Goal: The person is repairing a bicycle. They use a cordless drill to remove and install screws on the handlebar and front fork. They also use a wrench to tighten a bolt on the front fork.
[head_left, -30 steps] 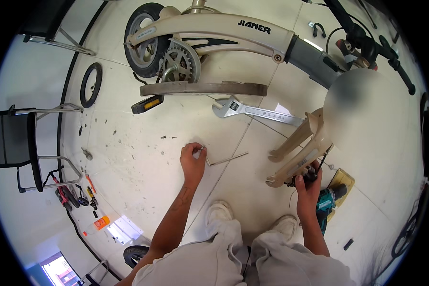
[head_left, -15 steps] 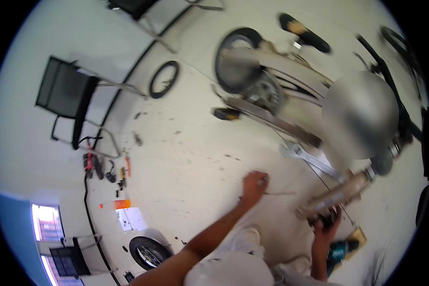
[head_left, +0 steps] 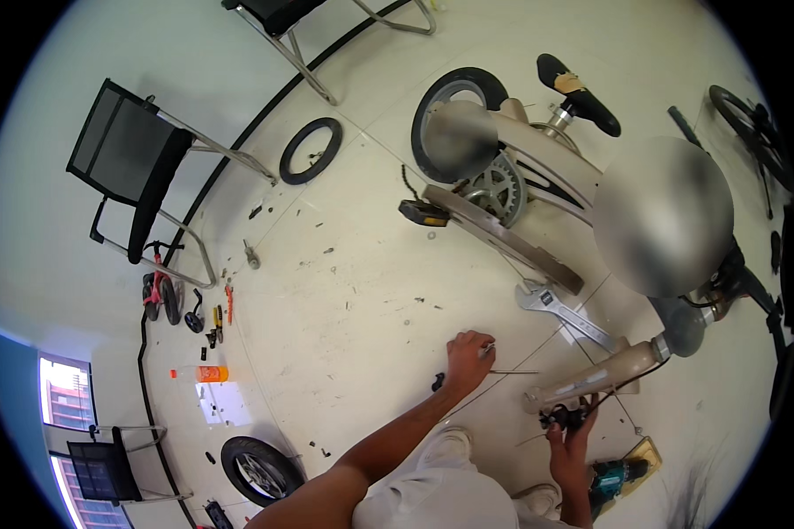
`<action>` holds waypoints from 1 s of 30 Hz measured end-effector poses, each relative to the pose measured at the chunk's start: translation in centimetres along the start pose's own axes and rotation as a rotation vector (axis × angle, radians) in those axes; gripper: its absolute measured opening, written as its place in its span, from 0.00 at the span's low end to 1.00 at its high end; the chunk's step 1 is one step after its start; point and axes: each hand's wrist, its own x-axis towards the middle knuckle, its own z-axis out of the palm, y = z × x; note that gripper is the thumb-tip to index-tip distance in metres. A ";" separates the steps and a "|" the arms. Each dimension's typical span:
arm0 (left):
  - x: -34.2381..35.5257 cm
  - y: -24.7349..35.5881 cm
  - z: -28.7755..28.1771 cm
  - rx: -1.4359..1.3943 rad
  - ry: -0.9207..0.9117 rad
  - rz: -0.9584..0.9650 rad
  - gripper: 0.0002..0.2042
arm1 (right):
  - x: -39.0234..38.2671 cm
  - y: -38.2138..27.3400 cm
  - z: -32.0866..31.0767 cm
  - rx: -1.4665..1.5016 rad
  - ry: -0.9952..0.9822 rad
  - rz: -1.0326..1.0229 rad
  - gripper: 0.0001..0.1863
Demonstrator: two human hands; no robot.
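My left hand [head_left: 469,360] is closed close to the floor. A small metallic bit shows at its fingers, too small to name. A thin metal rod [head_left: 516,371] lies just right of it; whether the hand holds the rod is unclear. My right hand [head_left: 572,441] grips a black mechanical bicycle part [head_left: 563,416] at the lower end of a beige tube [head_left: 595,381]. A dark cable runs beside that tube. Between the tube and the bicycle frame [head_left: 547,145] lies a large adjustable wrench [head_left: 569,315]. The bicycle rests on the floor, partly covered by two blurred patches.
A teal power drill [head_left: 609,480] lies near my right forearm. At left are a loose wheel [head_left: 260,470], an orange-labelled bottle [head_left: 210,374], hand tools and a black chair [head_left: 132,167]. A tyre [head_left: 310,152] lies farther off. Several small parts dot the tiled floor [head_left: 353,256].
The view has shifted and grown sharper. My right hand and the black part appear slightly lower and farther left. My left hand stays closed near the same floor spot.
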 end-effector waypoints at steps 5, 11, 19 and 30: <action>0.1 -0.2 -0.5 0.006 -0.027 0.074 0.06 | 0.1 -2.3 1.6 0.183 0.019 0.122 0.41; -0.1 -0.2 -0.9 -0.024 -0.055 0.065 0.06 | -0.6 0.2 1.8 0.232 0.131 0.045 0.38; -0.1 0.3 -0.8 0.008 -0.024 0.074 0.08 | -1.2 1.3 1.6 0.229 0.162 0.074 0.39; -0.3 0.4 -1.4 -0.041 -0.017 0.048 0.10 | -1.0 0.8 0.9 0.243 0.146 0.102 0.37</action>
